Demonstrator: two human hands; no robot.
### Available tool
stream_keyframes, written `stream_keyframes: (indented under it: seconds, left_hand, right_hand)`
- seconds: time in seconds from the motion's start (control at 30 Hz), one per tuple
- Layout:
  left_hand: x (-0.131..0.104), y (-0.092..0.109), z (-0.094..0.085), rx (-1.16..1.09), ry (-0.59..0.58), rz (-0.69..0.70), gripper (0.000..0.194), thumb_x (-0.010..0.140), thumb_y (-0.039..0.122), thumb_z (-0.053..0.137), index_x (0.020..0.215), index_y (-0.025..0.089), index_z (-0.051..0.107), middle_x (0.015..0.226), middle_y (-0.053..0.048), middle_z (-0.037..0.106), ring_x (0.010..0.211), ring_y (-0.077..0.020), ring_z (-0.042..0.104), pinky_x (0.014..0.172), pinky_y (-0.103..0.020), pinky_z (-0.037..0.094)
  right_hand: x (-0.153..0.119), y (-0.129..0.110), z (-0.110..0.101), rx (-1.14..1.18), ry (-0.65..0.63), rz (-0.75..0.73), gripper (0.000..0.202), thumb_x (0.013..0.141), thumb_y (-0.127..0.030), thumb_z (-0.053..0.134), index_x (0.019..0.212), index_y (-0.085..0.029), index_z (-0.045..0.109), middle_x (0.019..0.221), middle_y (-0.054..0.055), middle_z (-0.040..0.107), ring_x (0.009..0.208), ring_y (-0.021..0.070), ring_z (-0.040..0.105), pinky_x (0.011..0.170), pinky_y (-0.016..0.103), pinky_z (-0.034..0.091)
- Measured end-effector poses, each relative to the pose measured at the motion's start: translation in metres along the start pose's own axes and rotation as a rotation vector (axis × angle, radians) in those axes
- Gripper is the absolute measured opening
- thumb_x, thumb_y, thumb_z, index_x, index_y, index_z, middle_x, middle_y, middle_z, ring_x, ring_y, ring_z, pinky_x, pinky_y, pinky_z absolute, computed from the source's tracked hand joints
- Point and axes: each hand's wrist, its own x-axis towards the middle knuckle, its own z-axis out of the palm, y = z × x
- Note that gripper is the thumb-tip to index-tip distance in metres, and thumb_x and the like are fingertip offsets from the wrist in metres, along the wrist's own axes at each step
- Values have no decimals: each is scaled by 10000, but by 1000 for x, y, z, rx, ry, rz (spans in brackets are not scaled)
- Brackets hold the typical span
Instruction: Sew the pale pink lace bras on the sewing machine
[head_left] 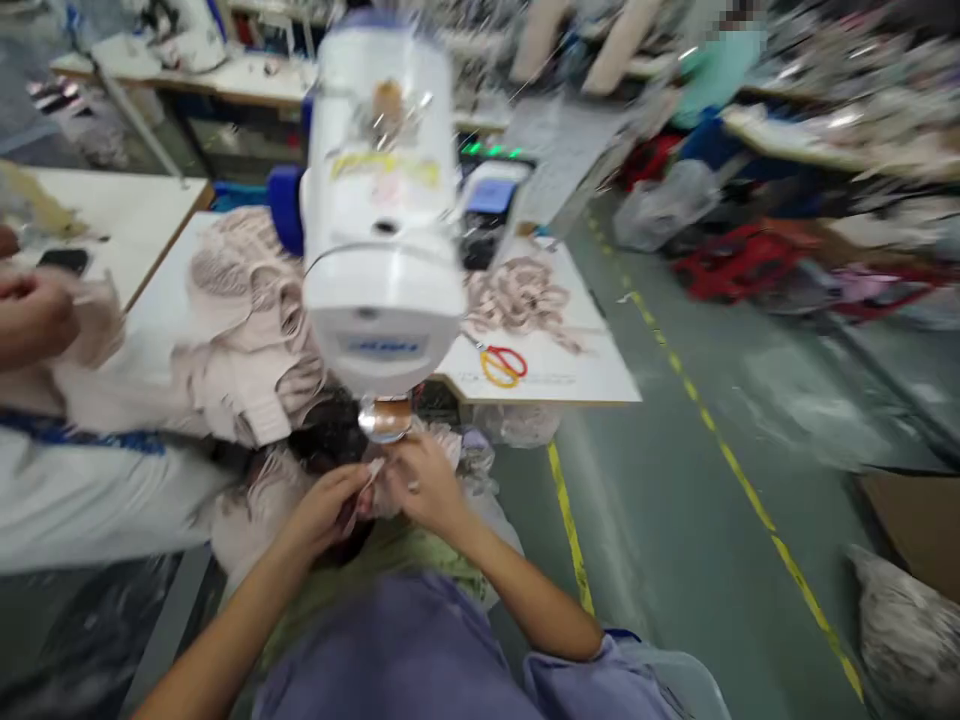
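Observation:
Both of my hands meet low in front of the white sewing machine (pixel 382 220), just under its head. Between the fingertips of my left hand (pixel 334 505) is a small edge of pale fabric (pixel 375 468), pinched. My right hand (pixel 427 480) is closed at the same cloth, close below the machine's metal needle end (pixel 386 418); blur hides exactly what its fingers grip. More beige fabric (pixel 255 510) hangs to the left of my left hand. A large heap of beige garment pieces (pixel 247 320) lies on the table left of the machine.
Scissors with red and yellow handles (pixel 502 366) lie on the white table (pixel 555 388), near a pile of beige strips (pixel 521 300). At the left, a co-worker's hand (pixel 34 315) holds beige cloth. Yellow floor tape (pixel 697 405) and red crates (pixel 739 262) are to the right.

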Motion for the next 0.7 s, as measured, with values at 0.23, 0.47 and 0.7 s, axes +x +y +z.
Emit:
stream_keyframes:
  seconds: [0.23, 0.47, 0.7]
  left_hand:
    - [-15, 0, 0, 478, 154, 236, 302, 921, 400, 547, 869, 152, 712, 675, 3, 581, 641, -134, 496, 610, -235, 387]
    - [-15, -7, 5, 653, 190, 316, 330, 973, 380, 451, 850, 170, 674, 783, -31, 688, 727, -163, 615, 685, -244, 451]
    - [-4, -8, -8, 558, 213, 134, 419, 903, 527, 561, 683, 170, 570, 586, 32, 512, 511, -102, 420, 487, -221, 311]
  right_hand:
    - [-12, -11, 1, 72, -47, 148, 264, 958, -362, 590, 1131, -181, 673, 1015, 77, 686, 818, 173, 648, 761, 314, 525]
    - [-19, -15, 9, -21, 58, 38, 148, 963, -272, 585, 1009, -220, 715, 923, 51, 709, 860, 178, 655, 754, 311, 520]
    - [-16, 43, -12, -94, -70, -40, 249, 989, -263, 474, 1046, -249, 716, 1009, 48, 738, 963, 169, 672, 839, 301, 539]
